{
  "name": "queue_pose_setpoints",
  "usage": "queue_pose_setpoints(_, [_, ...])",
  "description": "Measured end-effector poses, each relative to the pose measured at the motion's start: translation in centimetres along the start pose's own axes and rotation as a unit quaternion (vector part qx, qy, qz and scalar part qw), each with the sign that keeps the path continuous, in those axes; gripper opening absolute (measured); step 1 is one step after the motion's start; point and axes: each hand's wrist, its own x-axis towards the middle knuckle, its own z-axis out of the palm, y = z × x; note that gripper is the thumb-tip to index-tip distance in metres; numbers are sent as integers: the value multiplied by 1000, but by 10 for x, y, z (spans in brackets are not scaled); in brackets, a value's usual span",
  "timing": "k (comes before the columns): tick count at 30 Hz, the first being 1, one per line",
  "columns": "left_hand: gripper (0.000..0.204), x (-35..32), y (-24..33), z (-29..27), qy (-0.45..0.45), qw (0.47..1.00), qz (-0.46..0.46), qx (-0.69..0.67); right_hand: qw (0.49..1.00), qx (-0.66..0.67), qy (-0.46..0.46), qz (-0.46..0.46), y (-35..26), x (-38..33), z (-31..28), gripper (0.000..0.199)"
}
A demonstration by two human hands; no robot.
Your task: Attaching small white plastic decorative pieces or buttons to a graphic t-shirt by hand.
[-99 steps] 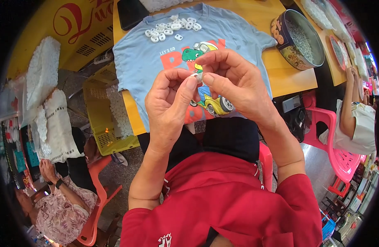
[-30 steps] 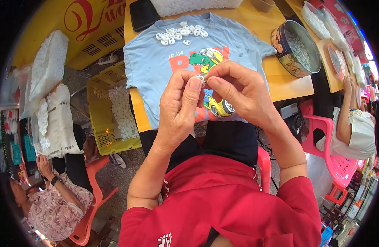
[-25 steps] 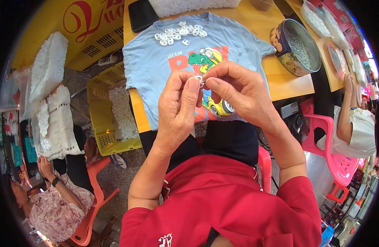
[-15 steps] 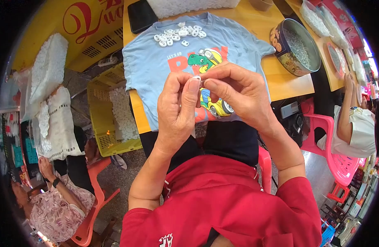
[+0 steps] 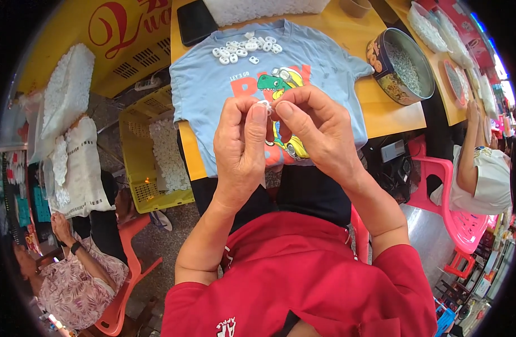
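Over a light blue T-shirt (image 5: 199,84) spread on the table, my two hands meet at the fingertips. My left hand (image 5: 239,146) is closed, its thumb and forefinger pinching a small white plastic piece (image 5: 265,105), which looks like a cord stopper. Right beside the piece, my right hand (image 5: 322,135) has its thumb and forefinger drawn together. Whatever is between those right fingertips is too small to make out. A loose cluster of similar white plastic pieces with holes (image 5: 241,53) lies near the shirt's collar.
A round tin (image 5: 390,78) of small shiny metal bits stands to the right. At the back are a black flat device (image 5: 195,23) and a white heap (image 5: 263,8). A yellow crate (image 5: 140,194) sits at left on the floor. Other people sit at both sides; a pink chair (image 5: 465,236) is at right.
The white piece shows more between my fingertips now. My right fingertips have shifted slightly around it; my left hand keeps its pinch.
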Motion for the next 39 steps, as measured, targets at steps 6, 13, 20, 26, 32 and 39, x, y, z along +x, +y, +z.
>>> queue_pose_setpoints(6, [12,0,3,0,-1,1000,11,22,1000,-13,7,-7,1,-1,3,16])
queue_pose_setpoints(13, [12,-1,3,0,-2,1000,12,28,1000,-6,16,-16,2,-2,5,16])
queue_pose_setpoints(20, [11,-2,-4,2,22,998,46,35,998,-46,17,-38,3,-3,5,13])
queue_pose_setpoints(26, [7,-3,-9,3,40,992,84,80,992,-89,26,-88,5,-3,8,11])
queue_pose_setpoints(32, [7,-6,-5,6,56,993,68,82,995,-77,-1,-70,7,-1,3,10])
queue_pose_setpoints(39, [13,1,-7,3,55,990,60,112,997,-33,6,-75,18,6,6,13])
